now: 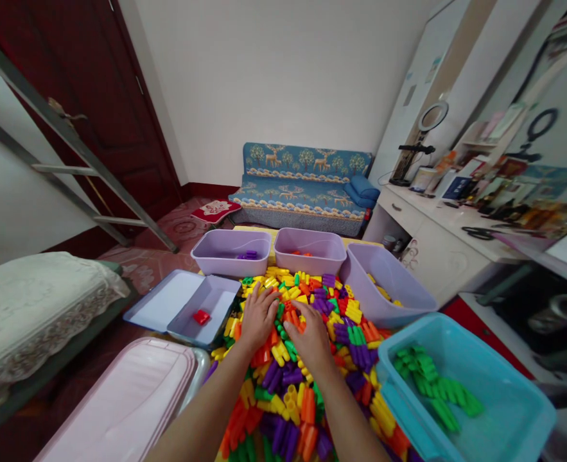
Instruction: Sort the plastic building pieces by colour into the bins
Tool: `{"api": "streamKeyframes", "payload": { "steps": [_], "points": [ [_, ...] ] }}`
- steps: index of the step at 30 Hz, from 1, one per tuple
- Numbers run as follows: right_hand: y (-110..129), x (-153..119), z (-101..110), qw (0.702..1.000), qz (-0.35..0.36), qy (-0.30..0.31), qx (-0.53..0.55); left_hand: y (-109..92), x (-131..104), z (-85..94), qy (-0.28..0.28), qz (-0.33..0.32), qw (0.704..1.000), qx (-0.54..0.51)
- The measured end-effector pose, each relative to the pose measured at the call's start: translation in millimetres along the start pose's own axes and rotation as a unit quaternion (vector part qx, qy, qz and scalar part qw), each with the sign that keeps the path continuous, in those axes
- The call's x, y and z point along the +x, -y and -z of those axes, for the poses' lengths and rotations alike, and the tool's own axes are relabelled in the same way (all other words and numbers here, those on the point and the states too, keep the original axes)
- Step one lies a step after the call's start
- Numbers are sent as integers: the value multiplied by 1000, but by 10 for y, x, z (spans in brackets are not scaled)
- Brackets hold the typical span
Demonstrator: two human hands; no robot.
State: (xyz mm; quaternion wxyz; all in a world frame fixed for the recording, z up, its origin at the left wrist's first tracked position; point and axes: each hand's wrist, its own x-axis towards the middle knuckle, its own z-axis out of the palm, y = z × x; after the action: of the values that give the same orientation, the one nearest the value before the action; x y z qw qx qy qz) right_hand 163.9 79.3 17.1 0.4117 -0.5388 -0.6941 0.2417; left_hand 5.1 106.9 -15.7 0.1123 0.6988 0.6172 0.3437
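A big heap of plastic building pieces [278,401] in yellow, orange, purple, green and red spreads across the table. My left hand [260,316] lies on the heap's far middle, palm down, its fingers stretched out over yellow and green pieces. Close by on the right, my right hand [312,333] rests on the pile with thumb and fingers apart. Orange pieces [291,316] show beside its fingertips; whether they are touched I cannot tell. Nothing is visibly gripped in either hand, though the undersides of both palms are hidden.
Around the heap stand a lilac bin with purple pieces [206,256], one with orange [312,262], one with yellow [384,314], a blue-grey box with red [187,330], and a turquoise bin with green [499,391]. A pink lid [124,391] lies front left. Behind is a sofa [302,186].
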Motion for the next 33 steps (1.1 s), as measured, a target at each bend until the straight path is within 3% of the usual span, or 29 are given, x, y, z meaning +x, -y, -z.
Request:
{"api": "streamKeyframes", "payload": {
  "steps": [4, 8, 12, 15, 19, 26, 29, 33],
  "points": [
    [31, -62, -129, 982, 25, 55, -177, -8, -6, 6, -5, 0, 1000, 0],
    [40, -42, -31, 983, 35, 64, -169, -22, -18, 13, -10, -4, 1000, 3],
    [-97, 54, 159, 991, 60, -7, -119, -42, -25, 19, -17, -6, 1000, -4],
    [-293, 125, 247, 977, 39, -93, -189, -52, -22, 15, -23, -7, 1000, -2],
    [-514, 168, 239, 953, -40, -82, -289, -54, -13, 11, -26, -12, 1000, 4],
    [-484, 172, 116, 988, 51, 20, -142, -120, -46, 60, -4, -72, 997, 10],
    [-456, 156, 64, 991, 38, 36, -123, -192, -45, 74, 39, -99, 994, -9],
    [-459, 185, 57, 995, 6, 35, -96, -265, -5, 82, 87, -82, 992, -50]
  ]
}}
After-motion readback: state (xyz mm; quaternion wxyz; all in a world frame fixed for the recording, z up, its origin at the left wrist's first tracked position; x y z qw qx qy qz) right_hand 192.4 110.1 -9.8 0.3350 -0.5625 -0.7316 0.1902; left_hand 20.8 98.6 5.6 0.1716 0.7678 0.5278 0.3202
